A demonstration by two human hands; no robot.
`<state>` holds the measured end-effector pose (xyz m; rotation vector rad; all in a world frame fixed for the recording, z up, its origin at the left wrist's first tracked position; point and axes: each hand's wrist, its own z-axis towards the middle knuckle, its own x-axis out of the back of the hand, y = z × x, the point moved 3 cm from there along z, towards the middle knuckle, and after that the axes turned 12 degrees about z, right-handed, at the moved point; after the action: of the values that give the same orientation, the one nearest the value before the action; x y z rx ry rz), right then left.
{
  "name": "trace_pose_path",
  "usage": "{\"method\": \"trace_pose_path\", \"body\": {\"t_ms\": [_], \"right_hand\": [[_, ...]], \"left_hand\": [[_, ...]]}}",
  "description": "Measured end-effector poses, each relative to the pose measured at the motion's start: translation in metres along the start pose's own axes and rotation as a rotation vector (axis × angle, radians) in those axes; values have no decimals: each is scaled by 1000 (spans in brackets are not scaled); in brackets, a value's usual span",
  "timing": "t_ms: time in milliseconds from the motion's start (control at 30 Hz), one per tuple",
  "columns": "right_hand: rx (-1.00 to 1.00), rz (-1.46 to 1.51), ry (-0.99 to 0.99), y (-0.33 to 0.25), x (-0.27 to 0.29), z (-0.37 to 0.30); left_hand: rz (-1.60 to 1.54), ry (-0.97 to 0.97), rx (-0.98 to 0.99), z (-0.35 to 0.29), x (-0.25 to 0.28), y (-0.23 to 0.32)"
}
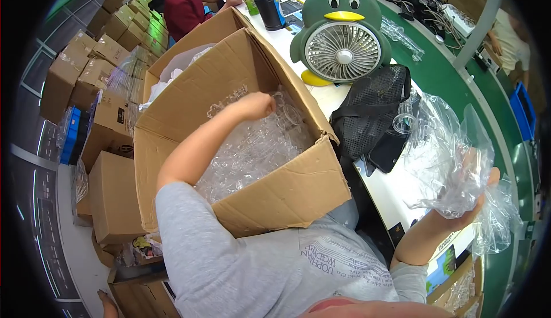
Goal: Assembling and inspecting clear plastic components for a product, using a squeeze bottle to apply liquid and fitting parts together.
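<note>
My left hand point(256, 106) is inside a large open cardboard box point(275, 194), over a heap of small clear plastic parts point(244, 160). Its fingers are curled closed, and whatever they may hold is hidden. Off to the right, my right hand point(481, 194) grips a crumpled clear plastic bag point(450, 174) over the white table point(376, 194). Part of that hand shows through the film. Beside the bag, a round clear plastic piece point(403, 124) lies close to a black mesh bag point(370, 108).
A green penguin-shaped fan point(343, 42) stands on the table beyond the box. Further back are a black bottle point(268, 8) and a person in a dark red shirt point(182, 2). Stacked cartons point(117, 197) line the left side. A green surface point(459, 97) curves along the right.
</note>
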<state>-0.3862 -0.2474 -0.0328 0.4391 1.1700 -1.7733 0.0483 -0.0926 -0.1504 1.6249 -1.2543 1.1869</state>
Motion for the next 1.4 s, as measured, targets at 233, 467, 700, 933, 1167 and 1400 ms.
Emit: {"method": "trace_pose_path", "body": {"t_ms": [233,467,700,933,1167,1400], "right_hand": [[78,-99,-59,1,-10,-1],[-3,-87,-141,2,-24,3],[52,-109,-79,-3,-22,1],[-21,-26,-292,-3,5,6],[7,-38,-293,-2,-3,8],[22,-50,-298,-3,1,8]], "left_hand": [[116,-103,147,17,-61,-7],[-312,59,106,32,-99,-46],[-228,-440,29,25,-71,-29],[-514,-587,326,-16,-98,-54],[-367,-744,367,-29,-62,-64],[-459,-582,369,-43,-23,-64]]}}
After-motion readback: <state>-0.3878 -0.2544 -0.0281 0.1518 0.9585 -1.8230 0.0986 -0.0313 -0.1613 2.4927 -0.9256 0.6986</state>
